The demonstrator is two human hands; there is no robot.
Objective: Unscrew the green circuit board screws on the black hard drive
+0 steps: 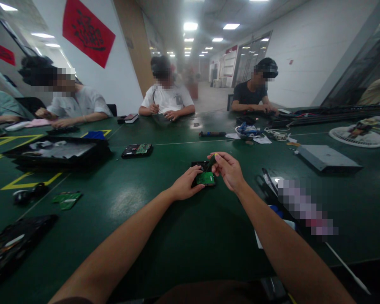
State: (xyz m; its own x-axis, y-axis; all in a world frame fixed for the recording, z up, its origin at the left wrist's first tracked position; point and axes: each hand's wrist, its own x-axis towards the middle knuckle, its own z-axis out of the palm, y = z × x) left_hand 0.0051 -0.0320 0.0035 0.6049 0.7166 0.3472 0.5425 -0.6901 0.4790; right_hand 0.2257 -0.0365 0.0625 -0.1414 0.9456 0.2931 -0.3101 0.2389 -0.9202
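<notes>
A hard drive with a green circuit board lies on the table in front of me, its far end black. My left hand grips its left side, with the thumb along the near edge and the fingers over the far part. Above the drive's right far corner, my right hand pinches a short dark screwdriver with a yellow end. The screwdriver is tilted down toward the drive; its tip is too small to make out. Another drive with an exposed board rests farther off to the left.
To the left are a black tray of parts, a loose green board and a black casing. A grey metal box, a white fan grille and a bowl stand right. Several people sit around the green table.
</notes>
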